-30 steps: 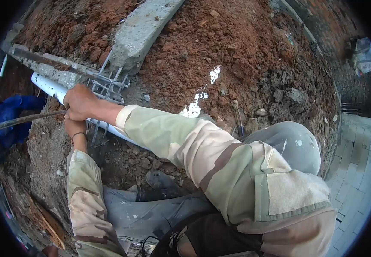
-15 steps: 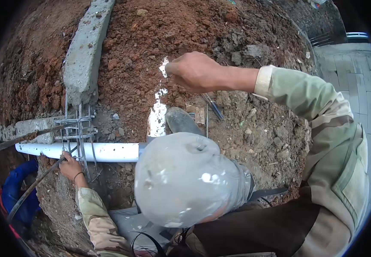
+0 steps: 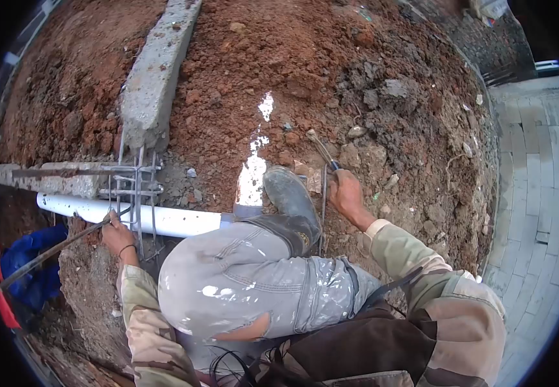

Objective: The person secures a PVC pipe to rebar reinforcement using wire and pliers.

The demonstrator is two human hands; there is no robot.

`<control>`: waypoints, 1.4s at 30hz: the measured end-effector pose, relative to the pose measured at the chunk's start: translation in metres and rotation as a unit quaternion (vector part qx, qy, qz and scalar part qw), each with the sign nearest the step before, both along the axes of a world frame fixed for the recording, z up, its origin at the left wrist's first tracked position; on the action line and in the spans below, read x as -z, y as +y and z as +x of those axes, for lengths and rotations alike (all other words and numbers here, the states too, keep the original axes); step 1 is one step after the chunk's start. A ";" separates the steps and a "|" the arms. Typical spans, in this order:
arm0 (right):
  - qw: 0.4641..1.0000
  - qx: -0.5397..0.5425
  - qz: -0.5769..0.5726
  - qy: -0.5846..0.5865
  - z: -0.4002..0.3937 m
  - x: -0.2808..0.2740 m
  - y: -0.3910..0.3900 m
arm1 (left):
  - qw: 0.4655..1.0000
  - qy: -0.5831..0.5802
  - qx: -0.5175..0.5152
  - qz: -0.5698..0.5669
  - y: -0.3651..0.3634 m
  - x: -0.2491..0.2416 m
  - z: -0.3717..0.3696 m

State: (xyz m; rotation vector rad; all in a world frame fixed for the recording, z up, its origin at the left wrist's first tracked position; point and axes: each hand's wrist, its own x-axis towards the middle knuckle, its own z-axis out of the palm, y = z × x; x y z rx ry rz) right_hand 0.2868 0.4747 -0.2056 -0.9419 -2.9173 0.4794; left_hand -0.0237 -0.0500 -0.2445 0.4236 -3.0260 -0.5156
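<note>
My right hand [image 3: 348, 197] is closed round the dark handle of a small tool [image 3: 321, 147], whose pale head points up and left over the soil. My left hand [image 3: 119, 237] has its fingers wrapped at the end of a long rusty rod [image 3: 57, 249], beside the steel rebar cage [image 3: 139, 187]. Just above that hand runs a white pipe [image 3: 182, 219]. A second white pipe [image 3: 251, 184], partly buried in red soil, joins it near my boot [image 3: 290, 200].
A concrete beam [image 3: 157, 71] runs up from the rebar. Another beam [image 3: 66, 180] lies at the left. Blue and red fabric [image 3: 31, 264] shows at the lower left. Grey paving [image 3: 534, 187] lies at the right, beyond rocky soil [image 3: 431, 187].
My right hand has moved down and right from above the buried pipe and taken hold of the small tool. The tool's head has turned up and left. My raised knee has shifted left and down.
</note>
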 end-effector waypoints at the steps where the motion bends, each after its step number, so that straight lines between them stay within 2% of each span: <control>1: 0.997 -0.043 0.045 0.035 -0.020 0.005 0.020 | 0.995 0.074 0.052 0.034 -0.006 0.014 0.004; 2: 0.996 -0.068 0.051 -0.017 -0.032 0.014 0.035 | 0.998 0.049 0.038 -0.025 -0.004 0.013 0.004; 3: 0.992 -0.096 0.036 -0.068 -0.043 0.024 0.044 | 0.998 0.068 0.014 0.009 -0.002 0.015 0.007; 4: 0.984 -0.099 -0.011 -0.150 -0.055 0.032 0.054 | 0.999 0.038 -0.005 0.002 0.005 0.001 0.010; 5: 0.983 -0.074 0.000 -0.166 -0.061 0.042 0.057 | 0.995 0.078 -0.022 0.061 0.001 0.016 0.006; 6: 0.983 -0.047 0.034 -0.174 -0.075 0.047 0.056 | 0.994 0.024 -0.030 0.100 0.005 -0.005 0.007; 7: 0.980 -0.009 0.071 -0.187 -0.076 0.055 0.060 | 0.993 0.016 -0.026 0.115 0.000 0.002 0.004; 9: 0.984 -0.026 0.074 -0.159 -0.063 0.145 0.133 | 0.986 -0.056 -0.025 0.155 -0.003 -0.016 0.003; 10: 0.984 -0.003 0.059 -0.169 -0.059 0.146 0.140 | 0.983 -0.068 -0.018 0.167 -0.005 -0.024 0.001; 11: 0.983 0.019 0.033 -0.179 -0.061 0.131 0.135 | 0.980 -0.082 -0.007 0.180 -0.008 -0.027 0.001; 13: 0.981 0.067 -0.038 -0.180 -0.055 0.107 0.131 | 0.982 -0.009 0.043 0.185 -0.015 -0.019 0.000; 15: 0.968 0.127 -0.148 -0.155 -0.052 0.082 0.124 | 0.976 -0.016 0.040 0.213 -0.019 -0.012 -0.003; 19: 0.894 0.227 -0.374 -0.094 -0.075 0.018 0.106 | 0.979 -0.049 0.027 0.198 -0.015 -0.015 -0.008; 21: 0.868 0.217 -0.439 -0.079 -0.111 -0.028 0.087 | 0.976 -0.063 -0.005 0.210 -0.010 -0.009 -0.012; 24: 0.869 0.153 -0.466 -0.056 -0.164 -0.098 0.062 | 0.978 -0.069 -0.051 0.190 0.004 -0.012 -0.018; 26: 0.890 0.071 -0.449 -0.034 -0.199 -0.147 0.042 | 0.970 -0.098 -0.097 0.200 0.008 -0.012 -0.021; 28: 0.915 -0.047 -0.401 0.002 -0.240 -0.199 0.007 | 0.971 -0.095 -0.095 0.195 0.006 -0.010 -0.023; 31: 0.908 -0.206 -0.360 0.061 -0.299 -0.261 -0.049 | 0.974 -0.095 -0.099 0.179 0.005 -0.006 -0.026; 32: 0.918 -0.242 -0.312 0.039 -0.319 -0.273 -0.065 | 0.974 -0.108 -0.089 0.180 0.004 -0.008 -0.026; 33: 0.922 -0.281 -0.265 0.019 -0.338 -0.277 -0.077 | 0.973 -0.119 -0.082 0.181 0.002 -0.010 -0.026; 34: 0.919 -0.283 -0.272 0.016 -0.356 -0.272 -0.084 | 0.975 -0.109 -0.085 0.175 0.003 -0.011 -0.024; 36: 0.914 -0.364 -0.169 -0.061 -0.398 -0.269 -0.107 | 0.975 -0.075 -0.108 0.181 0.006 -0.006 -0.024; 37: 0.908 -0.377 -0.172 -0.062 -0.410 -0.265 -0.121 | 0.972 -0.058 -0.119 0.195 0.007 -0.005 -0.019; 40: 0.898 -0.438 0.006 -0.037 -0.460 -0.243 -0.158 | 0.973 -0.050 -0.087 0.206 0.005 -0.005 -0.015; 41: 0.893 -0.449 -0.020 -0.025 -0.479 -0.235 -0.168 | 0.974 -0.034 -0.081 0.211 0.005 -0.004 -0.009; 42: 0.886 -0.462 0.023 -0.008 -0.495 -0.233 -0.183 | 0.971 -0.042 -0.088 0.219 0.005 -0.008 -0.004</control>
